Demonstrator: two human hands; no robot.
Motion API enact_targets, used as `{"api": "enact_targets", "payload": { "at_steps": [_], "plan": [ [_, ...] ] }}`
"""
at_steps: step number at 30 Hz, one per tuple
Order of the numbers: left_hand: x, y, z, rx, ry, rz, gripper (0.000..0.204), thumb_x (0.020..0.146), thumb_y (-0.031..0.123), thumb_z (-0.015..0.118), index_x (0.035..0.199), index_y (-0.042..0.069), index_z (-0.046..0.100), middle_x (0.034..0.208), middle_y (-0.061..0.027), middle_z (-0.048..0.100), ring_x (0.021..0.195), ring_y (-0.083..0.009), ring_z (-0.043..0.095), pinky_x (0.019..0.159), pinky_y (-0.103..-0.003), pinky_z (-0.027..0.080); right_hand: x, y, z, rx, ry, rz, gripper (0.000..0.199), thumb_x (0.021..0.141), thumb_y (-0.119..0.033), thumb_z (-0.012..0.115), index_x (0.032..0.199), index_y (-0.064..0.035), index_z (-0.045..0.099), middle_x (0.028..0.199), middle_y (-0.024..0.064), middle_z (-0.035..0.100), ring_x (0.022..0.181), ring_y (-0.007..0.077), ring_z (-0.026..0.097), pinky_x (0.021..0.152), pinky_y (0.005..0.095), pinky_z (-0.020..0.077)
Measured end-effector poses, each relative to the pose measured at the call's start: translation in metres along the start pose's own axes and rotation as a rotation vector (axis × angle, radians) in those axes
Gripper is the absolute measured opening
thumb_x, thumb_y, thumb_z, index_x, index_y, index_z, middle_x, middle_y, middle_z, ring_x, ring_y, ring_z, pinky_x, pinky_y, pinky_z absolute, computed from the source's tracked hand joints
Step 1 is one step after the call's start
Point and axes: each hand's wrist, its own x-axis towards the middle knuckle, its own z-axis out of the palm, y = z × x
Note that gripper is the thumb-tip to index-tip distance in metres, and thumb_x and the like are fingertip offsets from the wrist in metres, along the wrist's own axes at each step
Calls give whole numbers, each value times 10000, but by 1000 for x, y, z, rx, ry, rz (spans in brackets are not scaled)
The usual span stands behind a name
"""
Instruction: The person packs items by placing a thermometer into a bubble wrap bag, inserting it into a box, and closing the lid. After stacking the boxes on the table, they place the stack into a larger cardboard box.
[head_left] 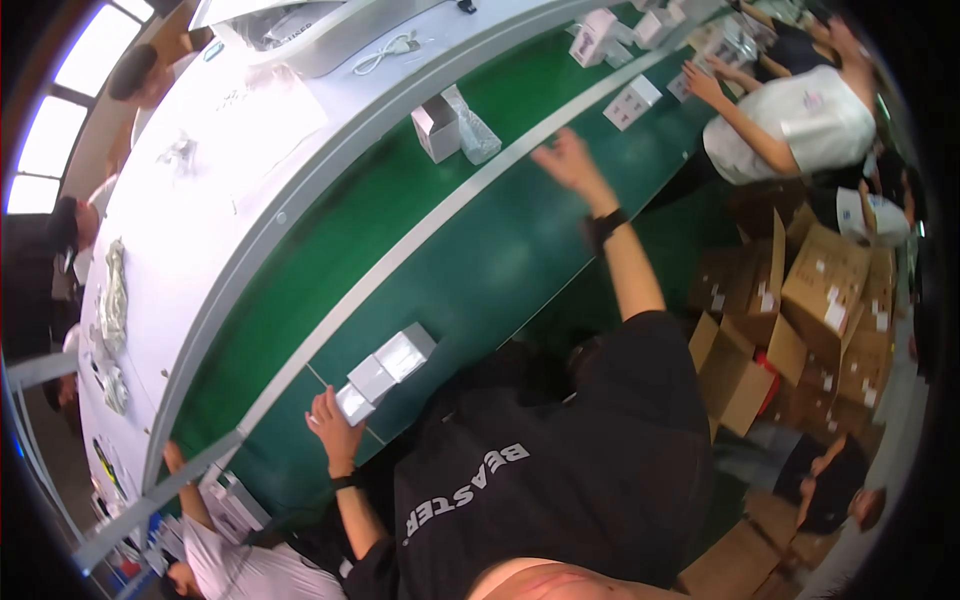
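Observation:
My left hand (335, 425) grips the near end of a short row of three small white and grey boxes (385, 368) lying on the green conveyor belt (480, 260). A black band is on that wrist. My right hand (565, 160) is stretched far out over the belt with its fingers spread and nothing in it. It also has a dark wristband. Beyond it, past the grey divider rail (420, 235), stand an open white box (437, 128) and a clear plastic bag (476, 132). My black shirt fills the lower middle.
A co-worker in a white shirt (805, 120) handles white boxes (632, 102) further along the belt. Brown cardboard cartons (830, 290) are stacked at the right. A white bench (230, 130) with a white cable (385, 52) runs beside the belt. Another person's arm (185, 490) reaches in at lower left.

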Motion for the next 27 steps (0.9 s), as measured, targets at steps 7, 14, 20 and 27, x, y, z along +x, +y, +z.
{"api": "enact_targets", "payload": {
  "at_steps": [7,14,20,27],
  "plan": [
    [-1,11,-15,129,-96,-46,1075,572,307,883,1462,88,321,1458,-145,362,1397,-365,296,1102,-648,199,150,171,-195,-1043,214,406,751,647,-497,793,1140,38,605,1140,266,616,1082,460,581,959,460,474],
    [4,46,-12,49,-3,-310,1080,553,161,898,1472,162,331,1463,-162,352,1387,-413,289,1091,-566,307,183,239,-273,-901,63,250,1101,596,-643,768,1361,63,409,1333,352,469,1259,461,462,1035,477,407],
    [-8,49,-15,54,-4,-324,1057,553,138,896,1458,153,350,1435,-175,377,1353,-426,326,1069,-526,357,164,152,-216,-1132,-92,561,1091,608,-661,758,1384,1,370,1370,289,429,1211,448,496,1001,476,435],
    [4,50,-24,22,37,-302,1032,560,132,887,1448,131,362,1396,-184,421,1310,-431,374,1059,-506,379,111,102,-151,-1009,-355,240,913,749,-661,635,1404,-75,388,1357,217,467,1136,396,574,908,447,495]
  ]
}}
